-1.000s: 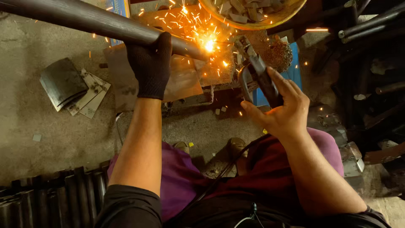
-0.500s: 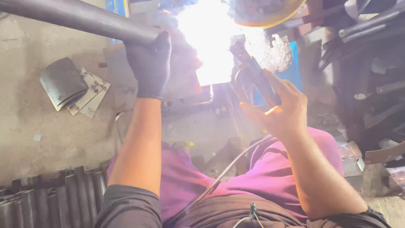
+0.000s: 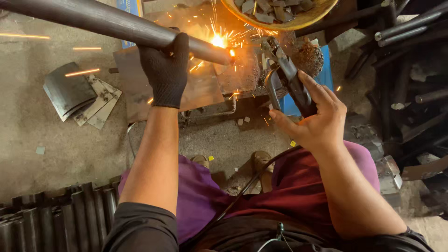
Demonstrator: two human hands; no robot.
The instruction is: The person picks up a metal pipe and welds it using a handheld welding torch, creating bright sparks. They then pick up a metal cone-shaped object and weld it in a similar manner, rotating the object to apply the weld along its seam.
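My left hand (image 3: 164, 71), in a black glove, grips a long dark steel pipe (image 3: 93, 21) that runs from the upper left to its end near the middle top. My bare right hand (image 3: 313, 116) holds a black welding electrode holder (image 3: 287, 77), its tip pointing at the pipe's end. A bright arc and sparks (image 3: 218, 41) burst where the pipe end meets a rusty metal plate (image 3: 205, 86). A black cable (image 3: 252, 184) runs from the holder down across my lap.
A yellow basin of metal pieces (image 3: 280, 11) sits at the top. Dark curved metal plates and flat scraps (image 3: 77, 95) lie on the concrete floor at left. Several dark pipes (image 3: 46, 221) are stacked at lower left, more bars (image 3: 410, 28) at right. A blue object (image 3: 322, 74) lies behind the holder.
The blinding arc flash from half a second ago has shrunk to a small bright spot with sparks at the pipe end. Both hands have kept their grips and places.
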